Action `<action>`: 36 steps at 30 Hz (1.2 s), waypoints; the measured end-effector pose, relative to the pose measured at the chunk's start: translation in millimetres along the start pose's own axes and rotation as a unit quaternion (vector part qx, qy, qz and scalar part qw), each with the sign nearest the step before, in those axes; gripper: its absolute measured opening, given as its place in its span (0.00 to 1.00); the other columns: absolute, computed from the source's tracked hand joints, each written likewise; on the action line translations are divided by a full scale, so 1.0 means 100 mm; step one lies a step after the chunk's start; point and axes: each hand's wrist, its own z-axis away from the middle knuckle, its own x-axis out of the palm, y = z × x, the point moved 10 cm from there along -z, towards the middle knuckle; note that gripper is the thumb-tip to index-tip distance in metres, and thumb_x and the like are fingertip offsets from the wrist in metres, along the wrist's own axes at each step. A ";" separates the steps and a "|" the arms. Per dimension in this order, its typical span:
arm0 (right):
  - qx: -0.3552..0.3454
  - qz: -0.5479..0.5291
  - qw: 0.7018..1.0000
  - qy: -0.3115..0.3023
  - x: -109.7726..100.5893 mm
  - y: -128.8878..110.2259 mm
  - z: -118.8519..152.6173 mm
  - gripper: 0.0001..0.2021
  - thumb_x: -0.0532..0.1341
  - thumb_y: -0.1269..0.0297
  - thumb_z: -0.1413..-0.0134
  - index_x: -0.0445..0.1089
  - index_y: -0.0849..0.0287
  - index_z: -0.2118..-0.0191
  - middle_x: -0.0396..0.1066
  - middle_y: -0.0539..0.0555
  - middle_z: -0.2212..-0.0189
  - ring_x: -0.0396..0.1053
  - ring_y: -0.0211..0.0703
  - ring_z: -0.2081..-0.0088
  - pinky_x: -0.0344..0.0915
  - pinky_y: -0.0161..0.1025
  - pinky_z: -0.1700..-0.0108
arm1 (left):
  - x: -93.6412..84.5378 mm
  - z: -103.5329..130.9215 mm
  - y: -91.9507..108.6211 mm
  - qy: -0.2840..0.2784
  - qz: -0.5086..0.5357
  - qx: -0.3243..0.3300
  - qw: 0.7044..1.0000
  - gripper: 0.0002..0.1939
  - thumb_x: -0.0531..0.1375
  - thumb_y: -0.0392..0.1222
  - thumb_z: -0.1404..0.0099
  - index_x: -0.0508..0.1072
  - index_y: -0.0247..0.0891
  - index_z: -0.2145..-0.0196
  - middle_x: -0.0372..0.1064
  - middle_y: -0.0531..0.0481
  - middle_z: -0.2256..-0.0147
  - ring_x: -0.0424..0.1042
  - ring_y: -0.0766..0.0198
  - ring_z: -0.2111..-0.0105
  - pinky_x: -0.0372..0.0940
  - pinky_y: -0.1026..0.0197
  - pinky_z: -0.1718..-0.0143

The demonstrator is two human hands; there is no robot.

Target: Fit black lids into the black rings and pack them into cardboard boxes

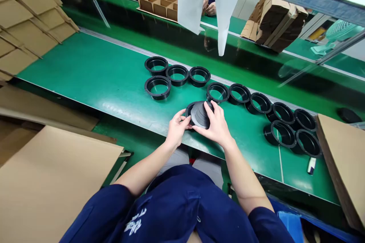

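Observation:
Near the front edge of the green table, my left hand (pixel 177 127) pinches the side of a black flanged ring (pixel 188 111) between thumb and fingers. My right hand (pixel 216 124) is closed around a dark grey stepped, dome-like piece (pixel 199 115), its thumb and fingers spread over the sides. That piece overlaps the ring, covering most of it; whether it sits inside cannot be made out. Just beyond my right fingers stands another black ring (pixel 217 92). A loose group of similar rings (pixel 157 87) lies behind and to the left.
More black rings (pixel 258 103) run along the right side of the green table (pixel 94 72). A small white-and-black tool (pixel 311 166) lies near a cardboard box (pixel 345 159). Cardboard partitions (pixel 31 15) stand at the left. Behind hanging white sheets (pixel 189 0), another person's hands (pixel 211 8) show.

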 end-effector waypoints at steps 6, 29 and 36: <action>-0.033 0.046 0.997 -0.047 0.22 -0.08 -0.22 0.51 0.66 0.33 0.47 0.59 0.66 0.29 0.50 0.76 0.30 0.51 0.75 0.31 0.58 0.70 0.33 | 0.00 0.04 -0.10 -0.024 0.059 -0.046 0.997 0.27 0.68 0.55 0.35 0.72 0.37 0.45 0.69 0.54 0.70 0.75 0.65 0.71 0.76 0.59 0.65; 0.025 -0.082 0.995 0.060 -0.01 -0.01 -0.23 0.30 0.44 0.49 0.25 0.60 0.59 0.29 0.61 0.63 0.30 0.55 0.52 0.28 0.48 0.61 0.26 | -0.37 0.03 0.18 0.036 -0.005 0.043 0.998 0.16 0.67 0.49 0.36 0.76 0.37 0.56 0.72 0.49 0.66 0.73 0.65 0.67 0.69 0.64 0.65; 0.246 -0.265 0.922 0.140 0.26 0.94 0.37 0.30 0.54 0.39 0.33 0.78 0.62 0.48 0.74 0.66 0.44 0.74 0.54 0.45 0.74 0.53 0.45 | -0.03 -0.11 0.11 -0.032 -0.087 0.041 0.995 0.23 0.68 0.53 0.38 0.74 0.38 0.51 0.68 0.51 0.66 0.72 0.66 0.71 0.70 0.63 0.72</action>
